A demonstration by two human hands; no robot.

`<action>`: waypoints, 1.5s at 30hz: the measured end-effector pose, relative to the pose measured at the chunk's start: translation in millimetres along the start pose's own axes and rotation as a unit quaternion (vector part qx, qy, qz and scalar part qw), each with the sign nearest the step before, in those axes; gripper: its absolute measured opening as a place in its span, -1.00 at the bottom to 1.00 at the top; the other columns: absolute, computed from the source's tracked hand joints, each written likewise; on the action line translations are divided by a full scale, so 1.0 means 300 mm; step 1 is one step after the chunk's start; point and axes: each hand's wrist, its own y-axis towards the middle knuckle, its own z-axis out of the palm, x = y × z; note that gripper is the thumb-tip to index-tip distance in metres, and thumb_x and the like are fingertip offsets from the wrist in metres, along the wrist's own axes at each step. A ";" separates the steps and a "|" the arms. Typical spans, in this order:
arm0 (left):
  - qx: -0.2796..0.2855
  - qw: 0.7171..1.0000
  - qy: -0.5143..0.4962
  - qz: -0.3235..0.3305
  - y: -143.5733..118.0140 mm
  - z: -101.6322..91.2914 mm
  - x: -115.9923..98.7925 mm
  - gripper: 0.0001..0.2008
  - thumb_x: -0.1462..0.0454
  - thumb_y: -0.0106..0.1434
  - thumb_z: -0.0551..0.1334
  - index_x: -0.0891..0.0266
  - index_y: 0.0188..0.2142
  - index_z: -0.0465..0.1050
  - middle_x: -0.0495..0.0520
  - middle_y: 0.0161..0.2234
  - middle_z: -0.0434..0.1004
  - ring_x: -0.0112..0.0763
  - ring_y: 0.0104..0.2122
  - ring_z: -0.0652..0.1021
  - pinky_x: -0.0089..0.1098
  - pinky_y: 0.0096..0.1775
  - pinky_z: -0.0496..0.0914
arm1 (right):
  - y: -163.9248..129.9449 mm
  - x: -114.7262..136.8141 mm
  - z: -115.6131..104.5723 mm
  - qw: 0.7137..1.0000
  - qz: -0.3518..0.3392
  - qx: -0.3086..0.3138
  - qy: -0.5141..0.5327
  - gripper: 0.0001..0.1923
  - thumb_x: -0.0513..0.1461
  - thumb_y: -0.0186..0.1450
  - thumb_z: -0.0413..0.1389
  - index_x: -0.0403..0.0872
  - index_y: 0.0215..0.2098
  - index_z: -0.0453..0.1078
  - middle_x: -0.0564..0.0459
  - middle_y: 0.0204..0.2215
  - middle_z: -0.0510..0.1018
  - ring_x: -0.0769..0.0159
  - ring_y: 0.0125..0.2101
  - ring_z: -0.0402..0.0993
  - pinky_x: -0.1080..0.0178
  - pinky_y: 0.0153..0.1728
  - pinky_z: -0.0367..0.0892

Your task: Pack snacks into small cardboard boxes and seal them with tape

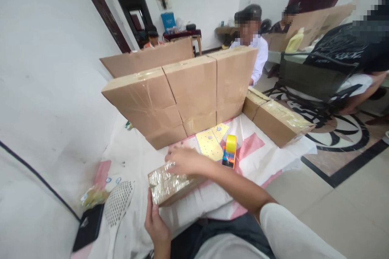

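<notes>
A small cardboard box (pixel 173 194), its top covered in shiny clear packing tape, lies on the cloth-covered table close in front of me. At its near left corner, my left hand (pixel 156 224) holds it, thumb on the near side and fingers along the end. Over the taped top is my right hand (pixel 184 160), palm down with fingers spread and slightly blurred; it grips nothing I can see. A tape dispenser (pixel 229 156) with a yellow roll and orange frame stands just beyond my right forearm.
Stacked cardboard boxes (pixel 194 93) form a wall across the table, with more boxes (pixel 276 117) at the right. A white perforated swatter (pixel 118 202) and a black flat object (pixel 88 228) lie left. Several people sit beyond; one wears a white shirt (pixel 258 56).
</notes>
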 end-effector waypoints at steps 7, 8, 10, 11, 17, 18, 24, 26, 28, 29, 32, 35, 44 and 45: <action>-0.002 0.999 -0.024 -0.026 0.000 -0.007 -0.055 -0.48 0.17 0.35 0.21 0.28 0.27 0.38 0.16 0.30 0.36 -0.14 0.33 0.31 -0.16 0.37 0.14 | -0.269 -0.578 -0.140 0.957 0.289 -0.017 -0.028 -0.77 -0.25 0.41 0.07 -0.14 -0.08 0.55 -0.11 -0.13 0.62 0.22 -0.14 0.50 0.25 -0.14 0.24; -0.002 0.999 -0.029 -0.034 0.001 -0.009 -0.062 -0.48 0.17 0.34 0.23 0.27 0.25 0.40 0.15 0.29 0.37 -0.14 0.33 0.31 -0.16 0.37 0.13 | -0.296 -0.646 -0.127 0.950 0.310 0.024 -0.039 -0.76 -0.26 0.40 0.08 -0.15 -0.09 0.56 -0.12 -0.14 0.63 0.25 -0.17 0.51 0.27 -0.18 0.24; -0.009 0.998 -0.033 -0.054 0.005 -0.014 -0.073 -0.49 0.18 0.32 0.26 0.26 0.23 0.42 0.14 0.28 0.40 -0.14 0.33 0.32 -0.16 0.37 0.14 | -0.324 -0.746 -0.095 0.941 0.327 0.068 -0.053 -0.76 -0.29 0.37 0.10 -0.19 -0.11 0.58 -0.15 -0.16 0.64 0.28 -0.23 0.52 0.28 -0.24 0.23; -0.013 0.997 -0.030 -0.063 0.006 -0.015 -0.078 -0.50 0.18 0.31 0.28 0.26 0.22 0.44 0.13 0.27 0.41 -0.14 0.32 0.33 -0.15 0.37 0.14 | -0.324 -0.780 -0.079 0.940 0.326 0.082 -0.058 -0.76 -0.30 0.36 0.11 -0.20 -0.11 0.58 -0.16 -0.17 0.64 0.28 -0.24 0.52 0.28 -0.25 0.23; -0.021 0.996 -0.025 -0.081 0.014 -0.014 -0.101 -0.52 0.20 0.30 0.29 0.25 0.19 0.46 0.12 0.25 0.43 -0.14 0.31 0.35 -0.15 0.37 0.16 | -0.236 -0.910 -0.031 0.950 0.270 0.133 -0.090 -0.63 -0.32 0.29 0.19 -0.11 0.07 0.52 -0.17 0.01 0.59 0.16 -0.06 0.51 0.27 -0.18 0.26; -0.019 0.996 -0.027 -0.083 0.013 -0.016 -0.102 -0.52 0.21 0.30 0.30 0.25 0.19 0.46 0.11 0.25 0.43 -0.15 0.31 0.35 -0.15 0.37 0.16 | -0.222 -0.930 -0.032 0.951 0.258 0.142 -0.091 -0.59 -0.31 0.27 0.21 -0.09 0.10 0.50 -0.17 0.03 0.58 0.12 -0.04 0.50 0.26 -0.18 0.27; -0.024 0.995 -0.007 -0.096 0.008 -0.024 -0.094 -0.53 0.21 0.29 0.28 0.23 0.18 0.48 0.10 0.26 0.42 -0.16 0.31 0.35 -0.17 0.36 0.17 | -0.154 -0.937 -0.018 0.966 0.174 0.177 -0.067 -0.53 -0.17 0.30 0.22 -0.06 0.16 0.45 -0.12 -0.05 0.61 0.13 -0.11 0.52 0.27 -0.24 0.26; -0.027 0.995 -0.002 -0.091 0.013 -0.017 -0.092 -0.54 0.21 0.30 0.27 0.23 0.18 0.48 0.10 0.26 0.42 -0.16 0.31 0.35 -0.18 0.36 0.17 | -0.125 -0.893 0.010 0.969 0.134 0.192 -0.073 -0.55 -0.15 0.32 0.20 -0.06 0.16 0.44 -0.13 -0.03 0.60 0.12 -0.11 0.52 0.27 -0.26 0.25; -0.029 0.996 0.001 -0.086 0.023 -0.009 -0.091 -0.54 0.20 0.31 0.26 0.23 0.19 0.47 0.11 0.26 0.43 -0.17 0.30 0.36 -0.18 0.35 0.17 | -0.098 -0.847 0.046 0.963 0.116 0.225 -0.092 -0.59 -0.22 0.27 0.23 -0.12 0.08 0.48 -0.21 -0.01 0.58 0.07 -0.11 0.53 0.25 -0.27 0.25; -0.028 0.996 0.004 -0.087 0.028 -0.006 -0.090 -0.54 0.20 0.31 0.26 0.23 0.19 0.47 0.11 0.25 0.43 -0.16 0.30 0.36 -0.17 0.35 0.18 | -0.087 -0.829 0.063 0.958 0.116 0.243 -0.099 -0.63 -0.27 0.24 0.23 -0.15 0.03 0.51 -0.25 -0.02 0.58 0.05 -0.13 0.53 0.24 -0.27 0.25; -0.019 0.996 0.008 -0.089 0.040 -0.004 -0.086 -0.53 0.19 0.32 0.25 0.24 0.20 0.47 0.13 0.25 0.44 -0.15 0.30 0.37 -0.16 0.35 0.18 | -0.067 -0.804 0.088 0.953 0.133 0.257 -0.087 -0.76 -0.39 0.19 0.18 -0.25 -0.17 0.56 -0.32 -0.15 0.62 0.02 -0.21 0.56 0.20 -0.28 0.28; -0.013 0.996 0.005 -0.083 0.040 -0.010 -0.083 -0.53 0.19 0.32 0.26 0.24 0.20 0.47 0.13 0.25 0.44 -0.15 0.30 0.37 -0.16 0.35 0.18 | -0.065 -0.800 0.064 0.959 0.148 0.237 -0.055 -0.82 -0.40 0.23 0.11 -0.25 -0.25 0.55 -0.30 -0.23 0.64 0.08 -0.26 0.57 0.21 -0.29 0.30; 0.012 0.996 0.006 -0.091 0.052 -0.032 -0.094 -0.54 0.19 0.29 0.28 0.20 0.17 0.50 0.11 0.22 0.48 -0.13 0.27 0.40 -0.16 0.35 0.17 | -0.171 -0.544 -0.027 0.871 0.136 -0.006 0.472 -0.78 -0.10 0.35 0.12 -0.11 -0.26 0.42 -0.03 -0.38 0.66 0.43 -0.56 0.37 0.32 -0.46 0.28; 0.012 0.996 0.007 -0.092 0.055 -0.034 -0.096 -0.54 0.19 0.29 0.29 0.20 0.17 0.50 0.12 0.21 0.48 -0.12 0.27 0.40 -0.15 0.35 0.17 | -0.190 -0.505 -0.015 0.848 0.140 -0.032 0.511 -0.74 -0.05 0.33 0.16 -0.09 -0.24 0.40 -0.02 -0.38 0.66 0.44 -0.57 0.36 0.32 -0.48 0.26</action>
